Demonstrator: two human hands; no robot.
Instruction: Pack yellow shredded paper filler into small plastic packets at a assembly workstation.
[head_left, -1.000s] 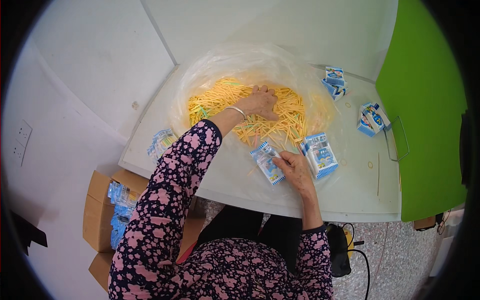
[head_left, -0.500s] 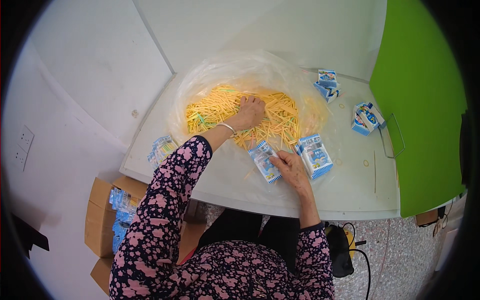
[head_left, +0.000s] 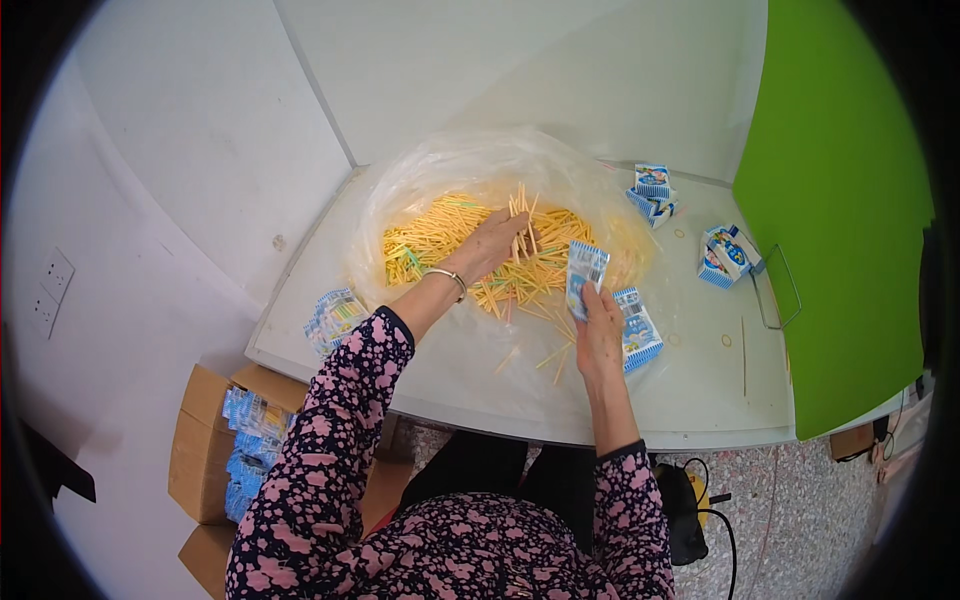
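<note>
Over the pile of thin yellow sticks (head_left: pixel 430 235), my left hand (head_left: pixel 492 245) is closed round a small bunch of sticks (head_left: pixel 524 225) that points upward. The pile, with a few green and pink sticks among it, lies in a big clear plastic bag (head_left: pixel 400 175). To the right, my right hand (head_left: pixel 600 325) grips a small blue and white packet (head_left: pixel 586 275), held upright above the table. Beside that hand, more blue and white packets (head_left: pixel 638 330) lie on the table, partly hidden by it. Whether the held packet's top is open cannot be made out.
Small blue and white boxes (head_left: pixel 728 255) stand by the green panel (head_left: pixel 840 220), near a bent wire stand (head_left: pixel 783 290). A filled packet (head_left: pixel 335 318) lies at the left edge. Below it, a cardboard box (head_left: pixel 205 440) holds many packets. Rubber bands (head_left: pixel 726 341) and loose sticks (head_left: pixel 555 352) dot the table.
My left hand has risen out of the pile with a bunch of sticks. My right hand has lifted its packet off the table and turned it upright.
</note>
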